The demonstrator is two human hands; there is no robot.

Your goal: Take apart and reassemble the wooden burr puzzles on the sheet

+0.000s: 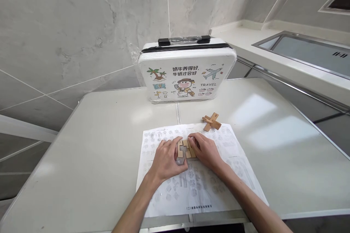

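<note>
"What are the hands doing?"

"The left hand [168, 158] is curved open, thumb and fingers apart, at the left side of the light wooden pieces [189, 154]. The right hand [205, 149] bends its fingertips onto their right side; I can't tell how firmly."

"Where are the pieces?"

"Between the hands, over the printed sheet [191, 198]. A wooden cross [212, 121] lies at its far edge."

"Any container?"

"A white case [187, 76] in clear film, upright farther back on the table [95, 160]. It looks closed; its contents are hidden."
</note>
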